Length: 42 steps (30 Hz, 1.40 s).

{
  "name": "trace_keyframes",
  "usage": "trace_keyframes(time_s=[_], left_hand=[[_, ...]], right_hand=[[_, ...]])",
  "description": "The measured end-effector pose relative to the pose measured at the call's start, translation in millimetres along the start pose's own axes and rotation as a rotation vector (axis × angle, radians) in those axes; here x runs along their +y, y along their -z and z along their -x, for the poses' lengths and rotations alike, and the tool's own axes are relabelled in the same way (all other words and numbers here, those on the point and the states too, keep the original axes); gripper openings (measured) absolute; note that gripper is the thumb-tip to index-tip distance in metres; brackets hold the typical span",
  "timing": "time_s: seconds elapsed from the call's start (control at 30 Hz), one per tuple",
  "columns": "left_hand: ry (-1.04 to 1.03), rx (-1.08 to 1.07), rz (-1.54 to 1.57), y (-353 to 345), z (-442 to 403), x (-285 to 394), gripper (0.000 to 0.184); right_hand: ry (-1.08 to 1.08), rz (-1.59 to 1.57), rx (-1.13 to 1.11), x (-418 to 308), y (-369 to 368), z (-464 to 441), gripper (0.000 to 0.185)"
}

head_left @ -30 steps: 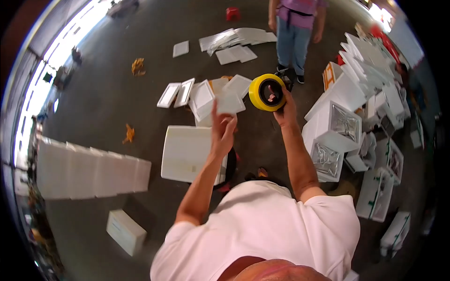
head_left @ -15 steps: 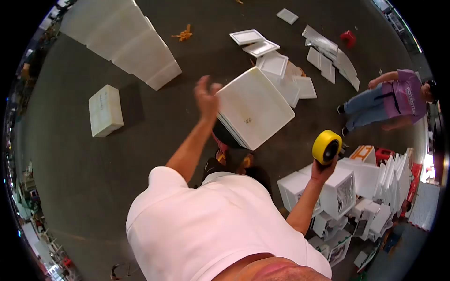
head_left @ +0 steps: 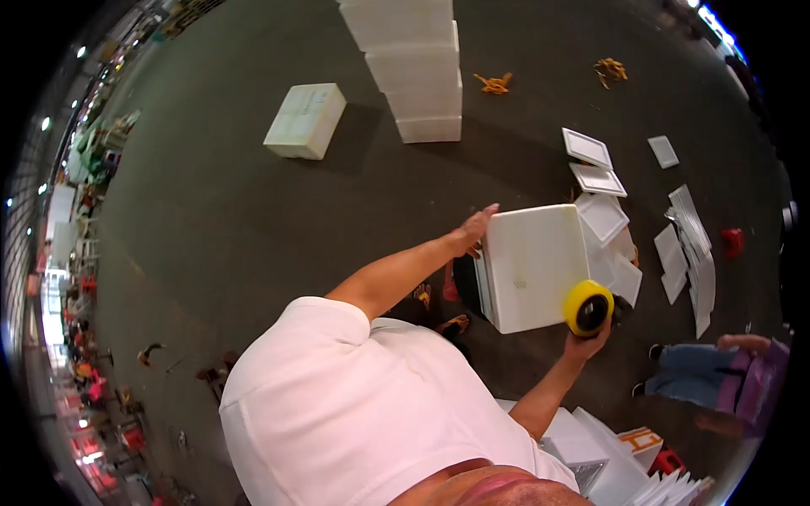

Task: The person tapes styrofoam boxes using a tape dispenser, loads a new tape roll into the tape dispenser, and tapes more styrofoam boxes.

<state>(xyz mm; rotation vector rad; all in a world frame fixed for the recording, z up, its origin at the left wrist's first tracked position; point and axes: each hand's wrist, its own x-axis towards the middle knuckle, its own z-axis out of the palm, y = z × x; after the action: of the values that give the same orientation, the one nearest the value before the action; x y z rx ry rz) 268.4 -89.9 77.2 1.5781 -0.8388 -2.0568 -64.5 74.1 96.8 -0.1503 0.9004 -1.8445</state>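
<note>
A white foam box (head_left: 540, 266) stands in front of me, a lid-like slab on top and several thin edges visible along its left side. Flat against its upper left corner lies my left hand (head_left: 475, 234), fingers stretched and apart, holding nothing. My right hand (head_left: 591, 339) is closed round a tape dispenser (head_left: 620, 312) loaded with a roll of yellow tape (head_left: 582, 305). That roll is at the box's lower right corner; whether it touches the foam I cannot tell. The dispenser's handle is mostly hidden by my fingers.
Stacked foam boxes (head_left: 422, 76) and a single foam box (head_left: 305, 122) stand ahead. White lids (head_left: 601, 215) lie scattered to the right, near a red object (head_left: 732, 243). A person in a purple shirt (head_left: 755, 388) is at the right edge. More foam boxes (head_left: 607, 460) stand close by.
The view has swung left. My right hand has brought the tape dispenser over to the box's corner. My left hand, raised with curled fingers before, now lies along the box's edge.
</note>
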Motion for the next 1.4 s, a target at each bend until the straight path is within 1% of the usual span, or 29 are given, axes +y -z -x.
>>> trace_keyframes(time_s=[0.13,0.2,0.23,0.27,0.3,0.37,0.4,0.43,0.47,0.53,0.57,0.63,0.73,0.8,0.87,0.9,0.93,0.97,1.0,1.03,1.07,1.1,1.13,1.17,1.2,1.23,1.27,1.33,1.4], left_hand=[[-0.123,-0.031,0.052,6,9,-1,0.078],[0.008,-0.222,-0.045,20,-7,7,0.08],[0.027,-0.069,0.004,20,-9,8,0.076],[0.173,-0.295,0.139,37,-35,-1,0.079],[0.332,-0.386,0.269,44,-66,-15,0.086],[0.42,-0.453,0.34,38,-72,-25,0.084],[0.434,-0.328,0.345,33,-54,-9,0.081],[0.435,-0.512,0.369,45,-76,-16,0.091],[0.442,-0.486,0.303,55,-60,7,0.091],[0.463,-0.698,0.309,84,-61,16,0.081],[0.481,-0.709,0.297,96,-59,24,0.081],[0.411,-0.756,0.253,121,-22,55,0.064],[0.439,-0.892,0.433,148,-9,79,0.062],[0.3,-0.882,0.435,160,17,97,0.058],[0.198,-0.908,0.513,178,43,114,0.056],[0.205,-0.883,0.537,184,81,120,0.056],[0.007,-0.792,0.499,189,121,137,0.058],[-0.188,-0.701,0.446,197,145,145,0.061],[-0.264,-0.72,0.382,216,150,144,0.065],[-0.344,-0.743,0.314,231,145,150,0.069],[-0.348,-0.662,0.405,242,124,165,0.08],[-0.341,-0.581,0.496,255,94,185,0.093],[-0.284,-0.67,0.721,262,59,208,0.098],[-0.361,-0.522,0.611,267,41,217,0.09],[-0.452,-0.387,0.501,262,27,225,0.082],[-0.484,-0.501,0.584,268,17,227,0.073],[-0.516,-0.606,0.658,286,9,231,0.064],[-0.319,-0.442,0.694,318,0,215,0.054],[-0.275,-0.338,0.716,365,15,195,0.054]], right_hand=[[0.039,0.098,0.072,2,-6,-3,0.043],[-0.035,0.155,0.002,1,-18,0,0.041],[-0.038,0.195,0.043,2,-39,9,0.042],[-0.033,0.211,0.036,2,-53,16,0.041],[-0.023,0.229,0.076,5,-58,20,0.041],[-0.002,0.255,0.165,11,-68,26,0.042],[0.009,0.264,0.213,18,-78,28,0.042],[0.031,0.275,0.201,27,-93,35,0.043],[0.077,0.291,0.252,37,-107,47,0.045],[0.117,0.322,0.406,60,-128,73,0.048],[0.125,0.319,0.428,69,-144,81,0.048],[0.198,0.298,0.464,87,-177,104,0.049],[0.243,0.288,0.484,90,-219,124,0.049],[0.308,0.33,0.605,90,-257,137,0.049],[0.472,0.336,0.684,80,-261,141,0.052],[0.583,0.275,0.573,67,-245,148,0.053],[0.697,0.195,0.452,58,-232,152,0.055],[0.716,0.001,0.38,59,-266,168,0.059],[0.738,-0.195,0.308,60,-302,182,0.063],[0.566,-0.232,-0.485,54,-287,175,0.068],[0.625,-0.148,-0.491,59,-306,167,0.074],[0.842,0.543,-0.366,66,-291,152,0.073],[1.083,1.194,-0.153,73,-274,136,0.073],[0.822,0.53,-0.253,88,-264,116,0.068],[0.651,0.254,-0.42,104,-291,107,0.071],[0.458,-0.024,-0.537,121,-320,99,0.074],[0.507,-0.003,-0.464,139,-325,88,0.081],[0.513,-0.013,-0.514,159,-336,68,0.082],[0.321,-0.054,-0.5,187,-353,56,0.081]])
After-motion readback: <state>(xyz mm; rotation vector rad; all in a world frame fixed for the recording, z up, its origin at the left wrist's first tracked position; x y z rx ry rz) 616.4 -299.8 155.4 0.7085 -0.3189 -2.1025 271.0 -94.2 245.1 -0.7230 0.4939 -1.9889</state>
